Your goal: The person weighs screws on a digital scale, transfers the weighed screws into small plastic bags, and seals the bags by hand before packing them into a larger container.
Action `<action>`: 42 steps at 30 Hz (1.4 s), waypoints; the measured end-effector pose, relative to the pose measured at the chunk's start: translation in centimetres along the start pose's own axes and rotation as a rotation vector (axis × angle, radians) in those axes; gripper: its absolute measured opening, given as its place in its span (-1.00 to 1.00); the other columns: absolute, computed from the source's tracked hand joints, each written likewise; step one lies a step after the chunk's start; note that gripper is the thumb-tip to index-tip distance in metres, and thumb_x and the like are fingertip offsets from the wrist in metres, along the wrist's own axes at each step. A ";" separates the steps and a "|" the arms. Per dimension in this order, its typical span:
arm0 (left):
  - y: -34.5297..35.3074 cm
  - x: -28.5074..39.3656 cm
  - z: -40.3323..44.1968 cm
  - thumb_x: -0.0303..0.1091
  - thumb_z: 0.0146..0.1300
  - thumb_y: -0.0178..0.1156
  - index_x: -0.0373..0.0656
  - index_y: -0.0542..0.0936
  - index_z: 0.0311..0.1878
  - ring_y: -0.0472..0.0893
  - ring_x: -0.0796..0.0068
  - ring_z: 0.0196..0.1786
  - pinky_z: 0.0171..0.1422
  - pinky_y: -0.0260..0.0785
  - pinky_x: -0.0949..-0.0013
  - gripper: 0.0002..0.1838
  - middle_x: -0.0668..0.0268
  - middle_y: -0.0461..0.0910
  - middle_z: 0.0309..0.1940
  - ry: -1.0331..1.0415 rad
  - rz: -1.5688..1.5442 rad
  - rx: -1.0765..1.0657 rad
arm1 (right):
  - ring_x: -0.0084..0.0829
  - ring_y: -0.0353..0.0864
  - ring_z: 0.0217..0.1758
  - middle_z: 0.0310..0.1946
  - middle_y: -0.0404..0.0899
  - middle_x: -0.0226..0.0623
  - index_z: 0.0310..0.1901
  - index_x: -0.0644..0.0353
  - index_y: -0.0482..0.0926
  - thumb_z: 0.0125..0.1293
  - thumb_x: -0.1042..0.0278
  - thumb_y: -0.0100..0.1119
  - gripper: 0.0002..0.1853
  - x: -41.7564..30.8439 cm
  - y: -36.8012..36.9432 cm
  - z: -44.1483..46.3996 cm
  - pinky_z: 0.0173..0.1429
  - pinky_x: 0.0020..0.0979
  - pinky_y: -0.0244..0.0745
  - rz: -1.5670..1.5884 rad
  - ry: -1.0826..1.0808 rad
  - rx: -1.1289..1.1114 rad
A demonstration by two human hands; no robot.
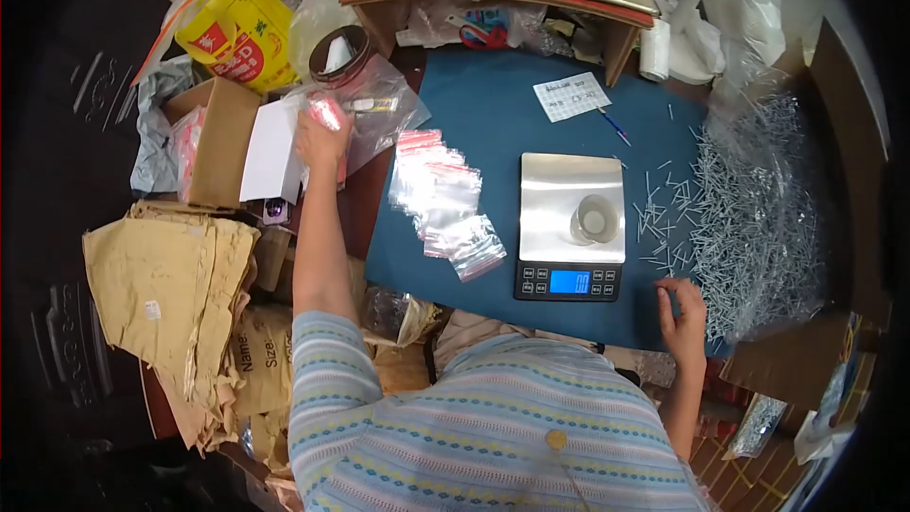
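Observation:
At the upper left, my left hand (322, 140) is closed on small clear plastic bags with red edges (327, 114), above a larger clear bag. My right hand (684, 320) rests at the mat's front right edge, fingers apart and holding nothing, near loose screws or nails (662, 218). Between my hands, a steel-topped digital scale (550, 199) bears a small round translucent cup (594, 219); its lit display seems to read 0.0. Left of the scale, overlapping clear zip bags (441, 194) lie spread on the blue mat (493, 104).
A large pile of metal pieces (758, 218) under clear plastic fills the right side. Behind are a raised shelf (512, 0), a paper note (572, 97) and a blue pen (616, 128). An open cardboard box (223, 142) and brown paper sacks (171, 275) stand left.

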State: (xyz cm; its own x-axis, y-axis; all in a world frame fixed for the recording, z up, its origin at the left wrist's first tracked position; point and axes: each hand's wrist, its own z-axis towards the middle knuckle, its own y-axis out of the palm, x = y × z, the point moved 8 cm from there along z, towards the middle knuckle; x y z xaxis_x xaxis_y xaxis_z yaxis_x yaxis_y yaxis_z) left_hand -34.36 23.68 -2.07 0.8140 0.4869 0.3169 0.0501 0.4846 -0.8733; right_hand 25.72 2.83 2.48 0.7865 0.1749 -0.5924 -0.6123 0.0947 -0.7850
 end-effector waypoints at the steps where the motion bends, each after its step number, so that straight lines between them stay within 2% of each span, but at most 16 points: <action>1: 0.5 0.2 0.4 0.10 -0.04 0.34 -0.30 0.31 0.20 0.49 -0.13 0.13 0.21 0.29 0.01 -0.15 -0.11 0.49 0.06 -0.012 0.003 -0.015 | -0.17 0.54 -0.23 -0.33 0.59 -0.15 -0.27 0.28 0.57 0.26 0.50 0.12 -0.93 0.0 -0.2 -0.4 -0.09 -0.30 0.39 -0.001 0.005 0.012; 4: 0.0 -0.1 0.5 0.05 -0.01 0.32 -0.28 0.30 0.20 0.49 -0.12 0.16 0.22 0.31 0.04 -0.20 -0.12 0.48 0.11 -0.173 -0.073 -0.002 | -0.17 0.54 -0.23 -0.34 0.60 -0.17 -0.27 0.27 0.58 0.26 0.50 0.12 -0.93 0.4 -0.9 -1.4 -0.09 -0.30 0.39 -0.021 0.019 0.047; 7: -1.8 -0.3 0.6 -0.04 0.03 0.30 -0.27 0.29 0.21 0.48 -0.12 0.17 0.23 0.31 0.07 -0.25 -0.13 0.45 0.15 -0.149 -0.307 0.078 | -0.17 0.55 -0.23 -0.33 0.61 -0.17 -0.27 0.27 0.59 0.24 0.51 0.14 -0.93 1.2 -1.4 -2.2 -0.09 -0.31 0.40 -0.032 0.062 0.053; 8: -2.8 -0.1 0.3 -0.19 0.06 0.27 -0.29 0.26 0.26 0.48 -0.08 0.18 0.25 0.30 0.11 -0.28 -0.12 0.44 0.15 -0.081 -0.469 0.150 | -0.17 0.56 -0.22 -0.33 0.62 -0.17 -0.27 0.27 0.59 0.24 0.51 0.14 -0.93 1.5 -1.5 -2.3 -0.09 -0.31 0.40 -0.031 0.079 0.051; 11: -6.3 -0.2 -1.8 -0.23 0.14 0.27 -0.31 0.23 0.31 0.48 -0.01 0.19 0.26 0.29 0.13 -0.28 -0.10 0.44 0.15 0.080 -0.531 0.245 | -0.17 0.58 -0.20 -0.31 0.63 -0.16 -0.28 0.27 0.59 0.21 0.53 0.16 -0.93 1.6 -1.5 -2.1 -0.07 -0.32 0.41 -0.016 0.064 0.089; 13: -9.0 1.8 -4.1 -0.20 0.20 0.29 -0.29 0.27 0.30 0.48 0.15 0.19 0.24 0.33 0.21 -0.32 -0.02 0.45 0.15 0.292 -0.572 0.277 | -0.15 0.60 -0.20 -0.30 0.64 -0.16 -0.25 0.26 0.61 0.20 0.54 0.18 -0.91 0.8 -1.1 -1.4 -0.06 -0.30 0.42 0.031 0.025 0.062; 17: -11.9 11.6 -13.5 -0.41 0.22 0.30 -0.28 0.37 0.25 0.48 0.38 0.13 0.20 0.36 0.34 -0.45 0.18 0.46 0.12 0.233 -1.238 -0.396 | -0.14 0.62 -0.16 -0.25 0.63 -0.17 -0.16 0.19 0.59 0.20 0.42 0.22 -0.83 -0.8 0.0 -0.5 -0.04 -0.24 0.45 0.154 -0.106 0.078; 19: -13.4 18.0 -19.1 -0.50 0.21 0.27 -0.27 0.36 0.25 0.50 0.43 0.11 0.17 0.40 0.37 -0.47 0.21 0.48 0.08 0.525 -1.068 -0.558 | -0.20 0.63 -0.12 -0.18 0.62 -0.19 0.00 0.18 0.52 0.23 0.36 0.23 -0.70 -0.9 0.5 -1.1 -0.03 -0.24 0.49 0.276 -0.070 0.058; 21: -10.8 21.6 -25.1 -0.53 0.19 0.26 -0.32 0.35 0.27 0.52 0.44 0.09 0.17 0.39 0.41 -0.44 0.21 0.48 0.10 0.693 -1.005 -0.803 | -0.27 0.54 0.07 0.10 0.46 -0.15 0.30 0.13 0.29 0.22 0.29 0.30 -0.37 -1.1 0.9 -2.0 0.11 -0.29 0.45 0.479 -0.101 0.029; 23: -9.5 26.5 -32.8 -0.49 0.18 0.27 -0.31 0.36 0.23 0.53 0.44 0.07 0.20 0.37 0.39 -0.47 0.24 0.50 0.06 0.569 -1.137 -1.253 | -0.31 0.45 0.16 0.24 0.31 -0.16 0.41 0.09 0.12 0.21 0.27 0.32 -0.22 -0.7 1.0 -3.5 0.14 -0.30 0.41 0.699 0.019 0.044; 27: -9.0 32.7 -42.4 -0.41 0.18 0.31 -0.26 0.35 0.17 0.51 0.48 0.03 0.14 0.35 0.42 -0.47 0.25 0.50 -0.01 1.011 -1.113 -1.342 | -0.33 0.39 0.19 0.28 0.24 -0.19 0.44 0.12 0.05 0.20 0.25 0.34 -0.15 3.0 1.8 -7.0 0.12 -0.31 0.40 0.853 0.129 0.297; 29: -9.0 34.7 -44.9 -0.40 0.17 0.32 -0.27 0.36 0.17 0.50 0.48 0.02 0.12 0.34 0.42 -0.48 0.24 0.51 -0.02 0.988 -1.047 -1.524 | -0.32 0.38 0.19 0.25 0.27 -0.20 0.43 0.15 0.07 0.19 0.26 0.36 -0.15 5.8 1.3 -9.6 0.12 -0.31 0.40 0.944 0.254 0.369; 30: -8.9 35.4 -45.8 -0.40 0.17 0.32 -0.28 0.37 0.17 0.50 0.49 0.02 0.11 0.34 0.42 -0.48 0.23 0.51 -0.02 0.973 -1.011 -1.613 | -0.31 0.38 0.19 0.23 0.28 -0.19 0.40 0.17 0.11 0.18 0.27 0.36 -0.18 6.9 -0.1 -10.9 0.11 -0.33 0.40 0.761 0.271 0.416; 33: -7.6 36.1 -46.5 -0.40 0.17 0.32 -0.28 0.39 0.15 0.51 0.48 0.01 0.12 0.34 0.41 -0.49 0.21 0.52 -0.04 1.173 -0.957 -1.339 | -0.25 0.37 0.19 0.16 0.31 -0.13 0.32 0.24 0.20 0.18 0.34 0.33 -0.29 10.6 -3.4 -14.3 0.15 -0.32 0.37 0.382 0.418 0.584; 37: -6.9 36.5 -46.9 -0.39 0.14 0.33 -0.30 0.43 0.13 0.56 0.37 -0.01 0.10 0.38 0.35 -0.51 0.12 0.55 -0.04 1.197 -0.940 -1.268 | -0.09 0.33 0.22 0.14 0.31 0.03 0.24 0.36 0.23 0.21 0.41 0.24 -0.40 13.5 -5.0 -16.8 0.27 -0.23 0.28 0.018 0.515 0.898; 42: -8.1 37.7 -49.6 -0.35 0.11 0.31 -0.27 0.43 0.15 0.56 0.06 0.03 0.12 0.40 0.21 -0.48 0.02 0.53 0.01 1.380 -0.923 -1.239 | 0.02 0.27 0.28 0.22 0.25 0.14 0.23 0.40 0.21 0.22 0.42 0.19 -0.41 16.7 -4.0 -16.3 0.36 -0.17 0.18 0.051 0.571 1.002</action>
State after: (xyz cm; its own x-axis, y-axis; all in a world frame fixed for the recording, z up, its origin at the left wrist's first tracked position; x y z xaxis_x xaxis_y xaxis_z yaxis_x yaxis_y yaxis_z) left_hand 24.61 2.04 -1.40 0.1015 -0.5892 0.8016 0.4049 -0.7115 -0.5743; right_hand 42.61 -10.60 -7.20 0.5243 -0.2434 -0.8160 -0.2333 0.8806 -0.4125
